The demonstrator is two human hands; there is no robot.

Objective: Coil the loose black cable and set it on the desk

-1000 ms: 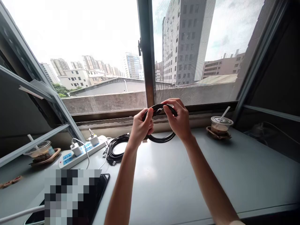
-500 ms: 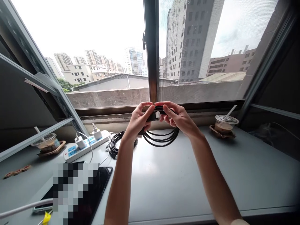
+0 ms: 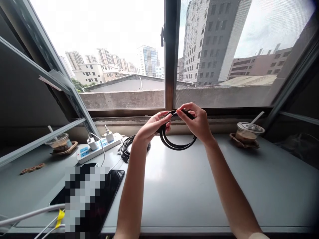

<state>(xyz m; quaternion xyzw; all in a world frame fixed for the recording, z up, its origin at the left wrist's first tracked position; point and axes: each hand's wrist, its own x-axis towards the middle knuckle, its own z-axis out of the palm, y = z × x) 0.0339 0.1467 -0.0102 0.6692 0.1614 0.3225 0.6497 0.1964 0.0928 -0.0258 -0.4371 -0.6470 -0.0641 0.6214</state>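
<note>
A coiled black cable (image 3: pixel 179 147) hangs in loops between my two hands, above the grey table. My left hand (image 3: pixel 155 127) is closed round the left side of the coil, its thumb lying on top. At the coil's upper part, my right hand (image 3: pixel 195 121) pinches the cable between thumb and fingertips, close to the left thumb. A small pale piece shows between the fingertips, too small to make out. Behind my left forearm a second coiled black cable (image 3: pixel 127 146) lies on the table, partly hidden.
A white power strip (image 3: pixel 99 147) with plugged-in chargers lies at the left. Drink cups stand at the left (image 3: pixel 59 142) and right (image 3: pixel 249 132). Dark flat devices (image 3: pixel 113 186), partly pixelated, lie front left by white cables (image 3: pixel 32 217). A window (image 3: pixel 170 66) rises behind the table.
The view has shifted left, so the scene sits further right. My right hand has turned and lifted slightly, now pinching the coil's top. The white connector seen between the hands no longer shows plainly.
</note>
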